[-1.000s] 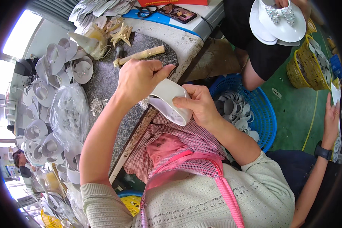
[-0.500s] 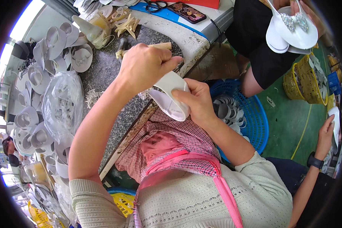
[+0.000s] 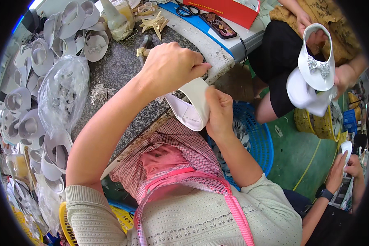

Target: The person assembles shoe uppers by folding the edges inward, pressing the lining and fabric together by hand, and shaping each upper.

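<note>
Over the edge of the worktable, a white shoe upper (image 3: 200, 98) curves as a band, its pale inner side toward me. My right hand (image 3: 219, 111) is closed around its right side, with some blur at the thumb. At the upper's top edge, my left hand (image 3: 172, 65) is bent into a fist, thumb stretched out to the right; its curled fingers are hidden beneath it. Some sparkly trim (image 3: 161, 98) shows below my left wrist. Just beyond that hand lies a hammer-like tool (image 3: 144, 45), partly covered by it.
White uppers (image 3: 41, 57) crowd the left, beside a clear plastic bag (image 3: 65, 96) and a small silvery heap (image 3: 101, 94). A glue bottle (image 3: 118, 18), phone (image 3: 218, 25) and scissors (image 3: 187, 10) are farther back. A blue basket (image 3: 266, 139) stands at right; a co-worker holds white uppers (image 3: 315, 78).
My right thumb has drawn back from the upper's face to its outer edge. My left fist keeps its place over the upper. The view has shifted; the co-worker's uppers have turned and come lower.
</note>
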`<action>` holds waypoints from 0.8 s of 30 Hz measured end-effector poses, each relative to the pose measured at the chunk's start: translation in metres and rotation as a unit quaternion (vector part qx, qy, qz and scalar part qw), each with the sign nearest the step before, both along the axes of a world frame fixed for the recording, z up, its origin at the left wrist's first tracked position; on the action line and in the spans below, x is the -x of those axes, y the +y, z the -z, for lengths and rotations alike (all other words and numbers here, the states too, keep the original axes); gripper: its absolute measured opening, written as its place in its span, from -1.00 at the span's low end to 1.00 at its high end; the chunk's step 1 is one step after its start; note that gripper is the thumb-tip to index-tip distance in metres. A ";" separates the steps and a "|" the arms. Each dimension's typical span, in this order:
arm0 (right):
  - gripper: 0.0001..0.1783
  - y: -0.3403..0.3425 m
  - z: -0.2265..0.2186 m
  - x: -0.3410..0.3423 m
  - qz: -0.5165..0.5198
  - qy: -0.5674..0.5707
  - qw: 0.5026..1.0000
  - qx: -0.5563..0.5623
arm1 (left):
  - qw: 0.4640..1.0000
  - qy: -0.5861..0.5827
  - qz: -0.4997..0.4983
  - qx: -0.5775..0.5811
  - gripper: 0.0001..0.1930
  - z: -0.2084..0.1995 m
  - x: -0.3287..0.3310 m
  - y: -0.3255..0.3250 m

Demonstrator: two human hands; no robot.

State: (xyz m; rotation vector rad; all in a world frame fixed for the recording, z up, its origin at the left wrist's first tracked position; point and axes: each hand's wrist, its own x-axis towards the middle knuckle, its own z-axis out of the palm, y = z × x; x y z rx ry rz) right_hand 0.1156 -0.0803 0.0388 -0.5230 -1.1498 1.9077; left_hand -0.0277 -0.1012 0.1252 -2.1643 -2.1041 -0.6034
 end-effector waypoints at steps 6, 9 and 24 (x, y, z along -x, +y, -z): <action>-0.83 0.003 -0.020 0.003 -0.113 0.018 0.993 -0.015 | 0.996 -0.053 -0.004 -0.065 -0.71 0.003 0.013 -0.010; -0.85 0.004 -0.022 0.012 -0.150 -0.035 0.986 -0.071 | 0.996 0.011 -0.002 -0.085 -0.71 0.003 0.022 -0.019; -0.79 -0.007 -0.015 0.081 -0.093 -0.020 0.995 0.007 | 0.920 -0.383 -0.077 -0.037 -0.60 0.005 0.123 -0.071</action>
